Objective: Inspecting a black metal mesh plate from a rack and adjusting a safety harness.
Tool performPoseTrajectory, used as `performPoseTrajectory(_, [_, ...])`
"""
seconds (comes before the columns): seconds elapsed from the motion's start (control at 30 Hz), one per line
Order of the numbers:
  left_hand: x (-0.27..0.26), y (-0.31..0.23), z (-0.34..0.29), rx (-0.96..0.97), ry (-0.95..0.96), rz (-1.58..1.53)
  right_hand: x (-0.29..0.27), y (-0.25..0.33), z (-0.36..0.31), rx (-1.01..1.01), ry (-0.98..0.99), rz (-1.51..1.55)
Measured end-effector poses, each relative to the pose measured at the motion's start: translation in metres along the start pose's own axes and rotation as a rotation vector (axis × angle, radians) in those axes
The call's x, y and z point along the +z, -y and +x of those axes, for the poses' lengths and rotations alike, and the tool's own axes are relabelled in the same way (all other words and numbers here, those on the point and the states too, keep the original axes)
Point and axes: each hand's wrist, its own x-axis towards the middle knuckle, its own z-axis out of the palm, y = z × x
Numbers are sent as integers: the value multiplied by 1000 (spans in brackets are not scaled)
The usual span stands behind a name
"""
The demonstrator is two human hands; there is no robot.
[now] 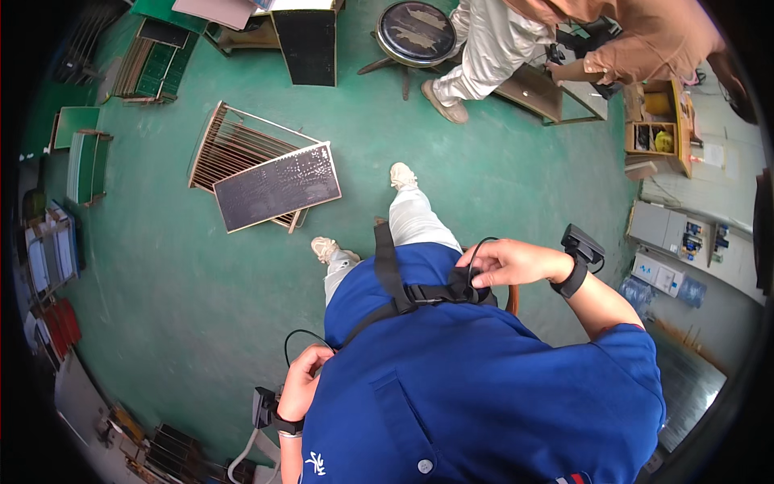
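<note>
My right hand (509, 263) is at the front of my waist, thumb and fingers closed on a black waist strap (439, 293) beside its buckle. A thin black cable loops up by those fingers. My left hand (303, 377) rests bent against my left side, with its fingertips hidden by my blue shirt (484, 371). Another black cable (300, 332) curves out above it. Each wrist carries a black band with a small black camera-like device, one at the right (582, 246) and one at the left (264, 406).
On the green floor ahead lies a slatted rack (242, 145) with a dark perforated board (278, 187) across it. A person in a brown top (657, 36) stands far right near a round stool (416, 34) and a low bench. Shelves and stacked trays line the left side; a wooden cubby (655, 137) stands right.
</note>
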Motion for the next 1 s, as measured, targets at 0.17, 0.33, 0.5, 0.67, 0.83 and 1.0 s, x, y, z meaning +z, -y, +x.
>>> performPoseTrajectory(0.17, [0, -3, 4, 69, 0, 63, -4, -12, 3, -127, -158, -115])
performPoseTrajectory(0.33, [1, -5, 4, 43, 0, 24, 0, -3, 8, -200, -262, -69])
performPoseTrajectory(0.5, [-1, -6, 6, -21, 11, 23, -10, 15, 11, -422, -366, -524])
performPoseTrajectory(0.67, [-7, -10, 8, -16, 58, 43, -19, 15, 10, -359, -449, -916])
performPoseTrajectory(0.83, [-10, -9, 10, -32, 66, 25, -21, -21, 23, -315, -542, 241])
performPoseTrajectory(1.0, [-9, -11, 12, -14, 72, 47, -31, -8, 20, -208, -730, -478])
